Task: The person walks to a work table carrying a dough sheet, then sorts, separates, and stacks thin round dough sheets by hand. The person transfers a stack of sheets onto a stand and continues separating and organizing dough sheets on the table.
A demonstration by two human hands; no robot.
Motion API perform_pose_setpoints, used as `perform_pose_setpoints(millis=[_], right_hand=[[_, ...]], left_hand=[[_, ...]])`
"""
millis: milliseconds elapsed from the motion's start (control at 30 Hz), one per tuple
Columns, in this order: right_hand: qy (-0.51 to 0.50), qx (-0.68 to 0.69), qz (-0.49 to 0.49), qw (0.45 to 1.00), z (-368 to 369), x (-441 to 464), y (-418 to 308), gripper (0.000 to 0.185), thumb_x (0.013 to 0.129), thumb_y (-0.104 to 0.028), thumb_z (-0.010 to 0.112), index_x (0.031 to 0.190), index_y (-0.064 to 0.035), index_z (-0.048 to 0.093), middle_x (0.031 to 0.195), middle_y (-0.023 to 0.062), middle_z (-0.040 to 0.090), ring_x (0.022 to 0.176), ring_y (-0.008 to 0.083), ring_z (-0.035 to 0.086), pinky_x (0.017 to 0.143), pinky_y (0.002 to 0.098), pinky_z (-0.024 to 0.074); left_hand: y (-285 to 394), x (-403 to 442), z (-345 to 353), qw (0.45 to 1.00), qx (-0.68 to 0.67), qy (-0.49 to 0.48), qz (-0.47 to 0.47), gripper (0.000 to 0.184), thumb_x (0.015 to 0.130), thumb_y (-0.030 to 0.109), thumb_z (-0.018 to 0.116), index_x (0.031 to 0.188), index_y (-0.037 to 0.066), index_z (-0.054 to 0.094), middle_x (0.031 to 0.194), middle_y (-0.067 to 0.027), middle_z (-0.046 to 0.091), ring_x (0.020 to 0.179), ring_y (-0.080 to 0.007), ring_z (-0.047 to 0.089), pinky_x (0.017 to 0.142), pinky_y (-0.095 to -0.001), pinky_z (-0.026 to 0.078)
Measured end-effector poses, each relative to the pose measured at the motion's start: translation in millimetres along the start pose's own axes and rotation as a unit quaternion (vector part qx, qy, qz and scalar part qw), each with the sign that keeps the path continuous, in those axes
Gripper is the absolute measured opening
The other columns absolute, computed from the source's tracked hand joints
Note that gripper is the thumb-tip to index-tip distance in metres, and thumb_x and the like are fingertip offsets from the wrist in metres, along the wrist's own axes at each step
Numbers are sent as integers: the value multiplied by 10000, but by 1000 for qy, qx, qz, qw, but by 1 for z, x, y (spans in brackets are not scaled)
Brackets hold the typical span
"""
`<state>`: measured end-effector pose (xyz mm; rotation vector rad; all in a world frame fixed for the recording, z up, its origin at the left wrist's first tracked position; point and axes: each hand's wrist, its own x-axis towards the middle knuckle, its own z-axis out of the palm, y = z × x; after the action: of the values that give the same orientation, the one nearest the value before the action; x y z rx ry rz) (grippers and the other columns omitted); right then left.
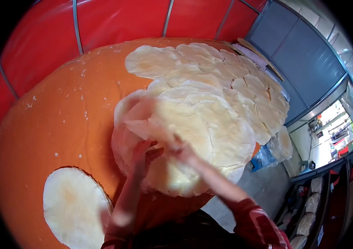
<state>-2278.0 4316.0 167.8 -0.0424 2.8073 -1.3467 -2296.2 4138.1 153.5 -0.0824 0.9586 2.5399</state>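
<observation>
Both my hands are over a pile of thin, pale round sheets on an orange surface. My left hand is near the pile's front left part, its fingers bent and partly apart; whether it touches a sheet is unclear. Close to its right, my right hand is blurred, with its fingertips hidden against a thin pale piece. That piece is smeared by motion and rises above the pile. A separate round sheet lies at the front left, beside my left forearm.
More overlapping sheets cover the back right of the orange surface. Red panels stand behind it. Clear and blue plastic bags are at its right edge. Shelves with bundles stand at the lower right.
</observation>
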Motion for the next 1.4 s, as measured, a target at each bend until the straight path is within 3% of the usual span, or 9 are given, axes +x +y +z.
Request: perform_pose_setpoints(millis=[167, 233, 400, 467, 500, 667, 933, 1100, 1400], right_hand=[[82, -320, 128, 935, -195, 39, -73, 243, 685, -252, 619, 589, -37, 559, 574, 12, 533, 566, 56, 485, 509, 246, 402], [157, -158, -201, 954, -241, 28, -95, 126, 690, -6, 478, 741, 11, 592, 516, 150, 503, 467, 147, 488, 487, 283, 402], [149, -369, -105, 911, -248, 9, -80, 307, 667, 53, 456, 943, -30, 560, 576, 71, 522, 474, 132, 438, 462, 267, 384], [90, -393, -116, 908, -204, -7, -67, 435, 656, 63, 449, 1071, -50, 516, 612, 58, 548, 474, 120, 420, 453, 252, 378], [62, -391, -158, 905, -180, -4, -42, 420, 638, 55, 458, 1039, -45, 528, 663, 90, 557, 545, 173, 468, 512, 288, 406], [-225, -368, -146, 890, -105, 21, 47, 316, 624, 19, 462, 913, -56, 570, 674, 166, 557, 615, 292, 555, 579, 378, 448], [68, -123, -256, 956, -70, 2, -31, 240, 645, -4, 478, 879, -31, 522, 836, 177, 531, 730, 280, 526, 597, 345, 425], [73, -316, -242, 914, 86, -63, 5, 334, 703, -103, 422, 1027, -23, 410, 949, 149, 477, 820, 279, 500, 634, 362, 414], [62, -198, -5, 978, -50, 5, 8, 254, 706, -189, 541, 863, 9, 513, 777, 99, 546, 679, 161, 503, 561, 297, 404]], left_hand=[[-19, 8, -28, 988, 128, 83, -36, 167, 751, 83, 536, 892, 10, 483, 840, -90, 532, 773, -191, 535, 704, -291, 452], [-36, 6, -11, 987, 136, 65, -55, 196, 745, 81, 543, 912, 3, 475, 836, -85, 527, 777, -184, 533, 704, -285, 450], [-82, 42, -26, 940, 313, 29, -136, 278, 717, 111, 580, 934, -21, 465, 829, -69, 508, 766, -189, 517, 689, -275, 439], [-84, 42, -52, 522, 693, 281, 411, 374, 626, 137, 640, 908, -13, 446, 859, -146, 500, 763, -286, 518, 697, -355, 440], [-69, 36, -54, 514, 698, 288, 408, 374, 626, 137, 640, 908, -13, 446, 859, -146, 500, 763, -286, 518, 697, -355, 440], [-14, 45, -103, 681, 649, 329, 77, 391, 610, 181, 643, 886, -9, 442, 844, -202, 539, 760, -307, 526, 669, -374, 427], [3, 9, -65, 968, 152, 200, -12, 104, 780, 133, 495, 808, 40, 531, 823, -38, 565, 703, -111, 532, 571, -232, 429], [5, 1, -62, 982, -144, 64, -100, 322, 869, 184, 261, 1115, 26, 396, 1100, -112, 471, 998, -225, 456, 857, -342, 368], [21, -9, -15, 988, -62, 85, -114, 290, 845, 263, 372, 993, 25, 444, 957, -130, 506, 894, -252, 498, 778, -421, 414]])
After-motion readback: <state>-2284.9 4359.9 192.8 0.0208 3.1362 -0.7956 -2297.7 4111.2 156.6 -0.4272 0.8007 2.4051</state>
